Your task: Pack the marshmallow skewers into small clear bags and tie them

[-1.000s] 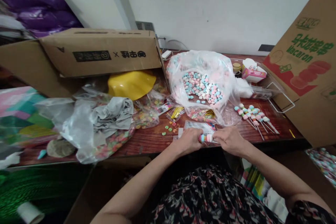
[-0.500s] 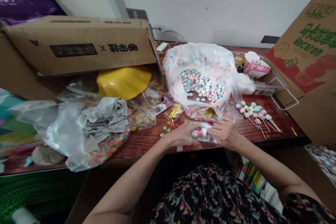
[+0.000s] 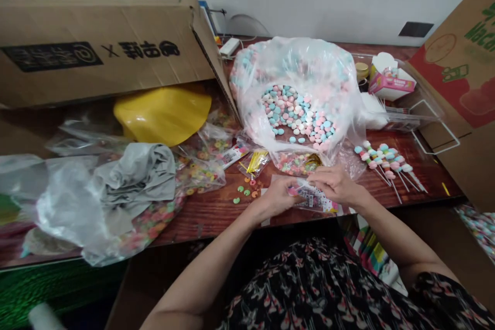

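Note:
My left hand point(image 3: 276, 197) and my right hand point(image 3: 335, 183) meet at the front edge of the wooden table point(image 3: 216, 211), both with fingers pinched on a small clear printed packet point(image 3: 315, 200) that lies there. What is inside the packet is hard to make out. Just behind my hands stands a big clear plastic bag point(image 3: 301, 93) full of pink, blue and white candies. Several candy skewers point(image 3: 384, 162) lie to the right of my right hand.
A large cardboard box point(image 3: 96, 41) lies on its side at the left, with a yellow bowl point(image 3: 162, 113) under it. Crumpled plastic and grey cloth point(image 3: 135, 178) cover bags of ring candies. Another carton point(image 3: 460, 82) stands at the right, beside a small pink box point(image 3: 390, 85).
The camera has tipped down and moved closer. My hands have shifted a little further onto the table, and the striped candy piece seen between them earlier is now out of sight.

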The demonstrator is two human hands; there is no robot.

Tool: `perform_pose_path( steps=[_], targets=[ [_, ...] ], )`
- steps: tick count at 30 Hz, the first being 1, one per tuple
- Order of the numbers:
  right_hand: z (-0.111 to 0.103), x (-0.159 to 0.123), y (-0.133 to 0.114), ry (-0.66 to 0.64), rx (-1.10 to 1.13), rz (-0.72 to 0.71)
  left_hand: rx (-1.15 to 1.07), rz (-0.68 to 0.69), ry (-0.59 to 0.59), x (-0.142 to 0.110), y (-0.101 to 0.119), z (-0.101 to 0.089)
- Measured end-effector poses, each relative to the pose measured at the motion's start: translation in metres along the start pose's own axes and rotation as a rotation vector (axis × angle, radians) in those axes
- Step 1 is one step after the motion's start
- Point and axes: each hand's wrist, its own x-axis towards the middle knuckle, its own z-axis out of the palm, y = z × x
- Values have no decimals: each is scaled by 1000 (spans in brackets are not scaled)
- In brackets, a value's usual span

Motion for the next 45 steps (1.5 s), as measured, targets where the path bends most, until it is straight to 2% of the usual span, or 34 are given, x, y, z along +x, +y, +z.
perform_pose_path(
  steps=[2,5,9,12,15,18,23,26,29,31,34,39,42,45],
  targets=[
    [5,-1,2,-9,-12,-18,-10,15,-14,3,1,4],
    [9,-3,7,-14,-14,-36,-177,20,-50,4,2,1],
    [-1,-3,15,-54,50,7,-387,-59,-123,-4,5,-19],
    [1,1,15,-69,85,-6,-468,-134,-128,-9,4,-18],
    [16,4,11,-52,73,-21,-565,-212,17,-11,-4,-1],
    [35,2,3,53,48,37,-584,-235,232,-12,-11,17],
    [61,-16,-15,388,323,490,-423,-97,488,-11,-14,24],
    [72,-24,-25,424,453,589,-260,23,544,-10,-12,27],
    [75,-25,-29,478,479,613,-314,43,514,-11,-12,38],
    [73,-24,-29,535,439,578,-523,-18,458,-14,-15,46],
    [72,-26,-26,538,332,457,-766,-102,338,-19,-19,54],
    [84,-31,-22,644,203,364,-723,-107,298,-23,-15,55],
    [90,-28,-20,704,248,396,-846,-142,232,-20,-12,55],
    [89,-24,-16,691,403,521,-966,-220,126,-15,-10,53]
  ],
)
